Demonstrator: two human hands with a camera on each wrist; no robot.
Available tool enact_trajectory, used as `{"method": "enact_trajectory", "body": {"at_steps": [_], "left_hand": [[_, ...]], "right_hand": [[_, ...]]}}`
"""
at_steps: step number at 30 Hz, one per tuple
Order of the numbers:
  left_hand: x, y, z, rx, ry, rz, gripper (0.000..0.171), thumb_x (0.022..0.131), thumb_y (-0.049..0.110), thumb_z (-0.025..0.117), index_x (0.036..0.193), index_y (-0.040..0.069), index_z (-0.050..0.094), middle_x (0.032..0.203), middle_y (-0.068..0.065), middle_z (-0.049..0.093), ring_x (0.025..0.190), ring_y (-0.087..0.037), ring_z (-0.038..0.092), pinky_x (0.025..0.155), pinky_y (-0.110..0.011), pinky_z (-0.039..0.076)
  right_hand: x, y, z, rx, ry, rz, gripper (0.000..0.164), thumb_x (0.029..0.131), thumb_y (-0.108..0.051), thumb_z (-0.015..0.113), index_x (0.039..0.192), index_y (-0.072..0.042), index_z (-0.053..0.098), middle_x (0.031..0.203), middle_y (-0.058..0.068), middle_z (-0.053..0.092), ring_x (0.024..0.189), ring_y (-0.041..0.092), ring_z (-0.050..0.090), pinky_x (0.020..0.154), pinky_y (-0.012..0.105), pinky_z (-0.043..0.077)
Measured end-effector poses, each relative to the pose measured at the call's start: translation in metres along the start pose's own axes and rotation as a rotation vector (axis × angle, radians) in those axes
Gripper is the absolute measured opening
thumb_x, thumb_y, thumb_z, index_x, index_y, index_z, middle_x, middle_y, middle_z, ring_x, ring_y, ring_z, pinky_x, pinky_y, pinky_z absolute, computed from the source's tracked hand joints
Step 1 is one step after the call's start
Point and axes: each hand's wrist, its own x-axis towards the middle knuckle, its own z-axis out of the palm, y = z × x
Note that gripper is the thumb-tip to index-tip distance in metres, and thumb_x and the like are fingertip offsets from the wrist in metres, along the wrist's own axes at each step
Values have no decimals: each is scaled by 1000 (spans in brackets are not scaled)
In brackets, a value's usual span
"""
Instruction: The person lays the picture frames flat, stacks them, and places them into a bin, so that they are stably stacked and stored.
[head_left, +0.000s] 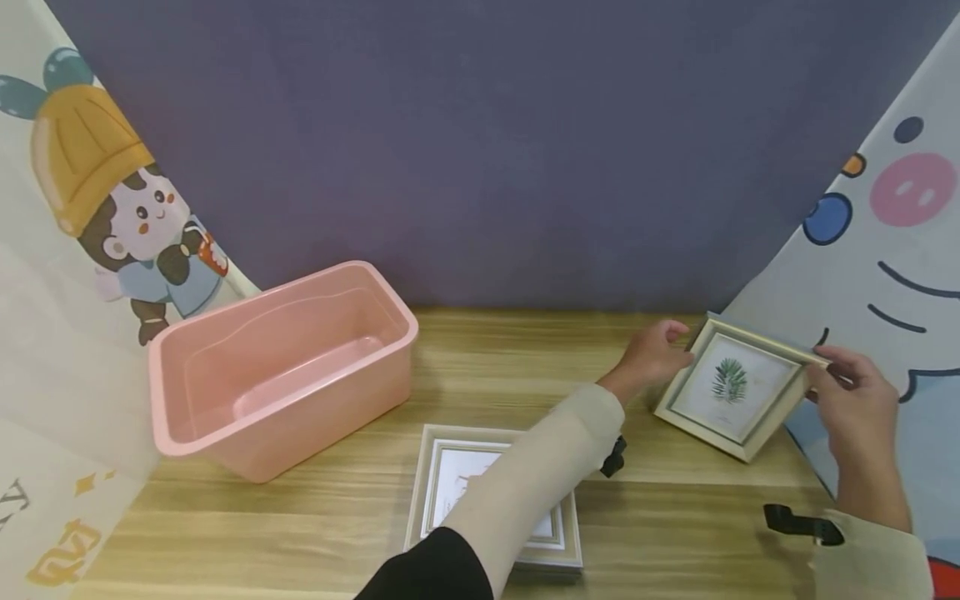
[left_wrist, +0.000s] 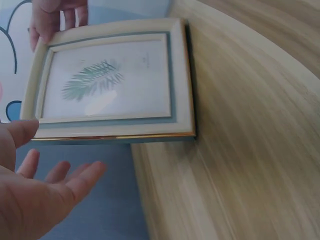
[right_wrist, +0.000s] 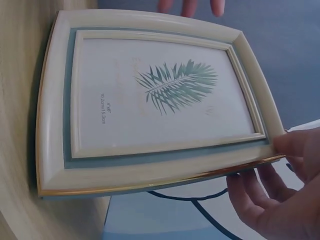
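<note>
A cream picture frame (head_left: 738, 429) with a blue-grey inner band and a green leaf print (right_wrist: 175, 82) stands tilted at the right side of the table. My right hand (head_left: 858, 400) pinches its upper right corner, thumb on the front and fingers behind, as the right wrist view shows. At the frame's opposite side is my left hand (head_left: 651, 354). Its fingers are spread and relaxed in the left wrist view, with the thumb right at the frame's edge. The lower edge of the frame is close over the wooden tabletop.
A pink plastic bin (head_left: 285, 417) stands at the back left. In front of me lies a stack of pale picture frames (head_left: 420, 492), partly hidden by my left forearm. A dark backdrop (head_left: 495, 150) rises behind the table (head_left: 300, 533), with printed cloth at both sides.
</note>
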Motion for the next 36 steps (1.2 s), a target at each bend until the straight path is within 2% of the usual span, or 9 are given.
{"method": "enact_trajectory", "body": {"at_steps": [4,9,12,15,19,21,24,30,36], "left_hand": [[4,-9,4,15,-73,28,47,91,19,75,133,32,60,141,7,61,126,-8,60,98,-24,52],[4,-14,5,45,-134,68,53,94,17,72,140,37,53,140,6,61,125,-5,59,96,-23,52],[4,-13,6,33,-126,56,54,95,17,71,140,37,51,138,8,62,123,-5,60,93,-22,53],[6,-12,8,30,-108,51,55,94,15,72,141,33,50,137,6,64,121,-7,61,91,-21,53],[8,-13,12,49,-98,34,55,94,16,73,141,35,50,138,5,63,122,-8,62,90,-22,53],[8,-15,13,55,-99,22,54,94,17,71,139,37,50,137,6,64,121,-9,62,89,-23,54],[10,-19,14,68,-96,26,50,95,14,69,135,38,51,131,6,67,115,-7,65,84,-23,54],[13,-27,18,113,-61,57,38,95,14,67,125,33,54,112,8,72,93,-5,65,73,-19,49],[15,-28,19,130,-56,61,34,98,17,66,123,35,52,110,10,70,87,-4,63,69,-19,49]], "right_hand": [[0,1,-4,-56,-49,-33,44,103,-15,57,145,-27,55,100,-27,47,79,-11,54,63,7,54],[-2,2,-8,-68,-103,-74,51,101,-9,56,149,-26,52,107,-24,50,76,-12,52,64,13,58],[-3,2,-8,-76,-103,-76,52,101,-7,56,150,-27,51,126,-11,55,78,-13,51,64,13,58],[-3,2,-7,-90,-100,-75,53,102,-8,56,150,-27,50,142,-3,50,80,-14,50,65,12,58],[-4,2,-8,-95,-106,-75,52,102,-9,56,150,-29,50,145,-2,49,80,-14,50,65,13,58],[-4,3,-9,-99,-109,-73,52,103,-11,56,150,-29,50,139,-6,52,80,-14,51,65,13,58],[-5,4,-9,-119,-112,-59,51,103,-14,56,151,-30,48,139,-8,52,81,-14,50,66,13,58],[-4,7,-7,-174,-105,-39,51,104,-18,55,153,-33,46,162,1,40,89,-11,49,68,11,57],[-3,5,-6,-179,-90,-65,51,104,-17,55,152,-31,47,163,2,39,85,-14,48,68,9,56]]}}
